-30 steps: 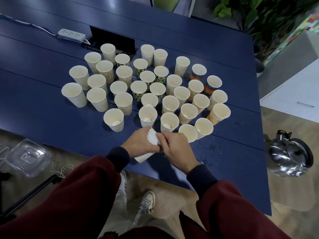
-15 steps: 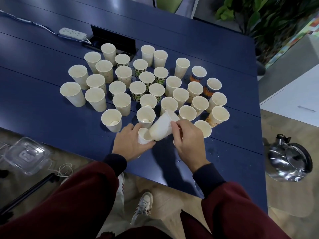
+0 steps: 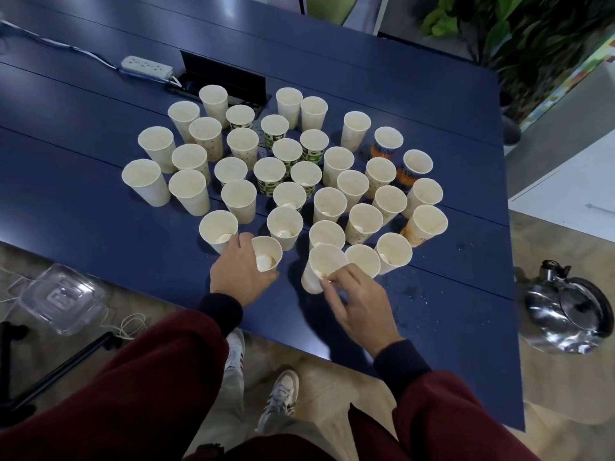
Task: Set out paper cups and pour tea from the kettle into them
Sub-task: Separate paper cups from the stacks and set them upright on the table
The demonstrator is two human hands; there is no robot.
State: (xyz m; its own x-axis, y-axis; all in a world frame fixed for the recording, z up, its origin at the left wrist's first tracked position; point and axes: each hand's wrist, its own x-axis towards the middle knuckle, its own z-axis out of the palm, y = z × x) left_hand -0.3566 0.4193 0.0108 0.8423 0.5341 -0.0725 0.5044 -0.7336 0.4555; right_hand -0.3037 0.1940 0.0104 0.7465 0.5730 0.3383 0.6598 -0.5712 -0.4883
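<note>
Set out: cups (image 3: pixel 288 151) crowd the table (image 3: pixel 83 211).
Left hand (image 3: pixel 239 274): I'm gripping one cup (image 3: pixel 266 251).
Right hand (image 3: pixel 359 304): pinching second cup (image 3: pixel 324 261) rim.
Pouring: kettle (image 3: pixel 569 314) untouched; cups possibly dry.

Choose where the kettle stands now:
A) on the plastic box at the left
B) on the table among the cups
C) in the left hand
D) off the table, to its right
D: the kettle sits past the right edge of the table, while the left hand grips the left cup and the right hand pinches the right cup.
</note>
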